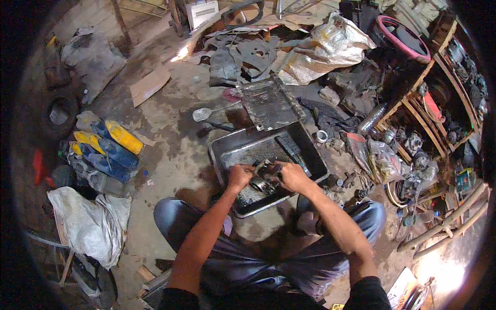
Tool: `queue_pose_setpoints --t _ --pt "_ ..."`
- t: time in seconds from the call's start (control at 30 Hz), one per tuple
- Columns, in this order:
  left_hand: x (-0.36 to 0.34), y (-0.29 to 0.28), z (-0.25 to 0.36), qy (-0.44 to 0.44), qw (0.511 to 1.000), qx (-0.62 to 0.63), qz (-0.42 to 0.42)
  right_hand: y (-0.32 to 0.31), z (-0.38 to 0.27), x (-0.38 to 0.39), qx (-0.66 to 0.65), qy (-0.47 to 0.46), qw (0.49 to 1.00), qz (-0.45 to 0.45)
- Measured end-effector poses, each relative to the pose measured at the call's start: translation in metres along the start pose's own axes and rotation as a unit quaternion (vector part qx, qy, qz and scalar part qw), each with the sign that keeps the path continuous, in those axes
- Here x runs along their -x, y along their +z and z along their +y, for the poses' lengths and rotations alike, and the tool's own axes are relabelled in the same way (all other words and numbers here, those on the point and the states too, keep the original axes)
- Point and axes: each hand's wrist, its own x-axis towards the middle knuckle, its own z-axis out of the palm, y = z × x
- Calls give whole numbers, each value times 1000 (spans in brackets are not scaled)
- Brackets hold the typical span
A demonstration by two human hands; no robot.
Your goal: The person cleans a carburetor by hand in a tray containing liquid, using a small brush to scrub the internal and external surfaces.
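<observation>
Both hands are closed on a dark, oily metal mechanical part (262, 181) over a black tray (219, 155). My left hand (242, 174) grips its left side near a short light metal piece at the top. My right hand (290, 176) wraps round its right side, its fingertips partly hidden in the dark. A long dark bar (289, 150) lies in the tray, right of the part. A dirty flat metal sheet (266, 101) lies just behind the tray, and a small light cup (320, 137) stands off its back right corner. My crossed legs are at the near side.
A long-handled pale scoop (201, 114) lies behind left. Yellow-and-blue containers (123, 137) and a white sack (90, 222) are at the left. A crumpled silver sack (325, 49) lies at the back. Wooden shelving (421, 129) with mixed parts and plastic bags (387, 160) crowd the right.
</observation>
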Motion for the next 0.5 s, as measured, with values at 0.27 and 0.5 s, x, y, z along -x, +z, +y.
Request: queue_pose_setpoints --t 0.27,0.5 --pt "-2 2 10 -33 999 -1 -3 34 48 18 91 -89 986 -104" --pt "-5 -1 23 -55 998 -33 -22 10 43 15 80 -14 994 -69"
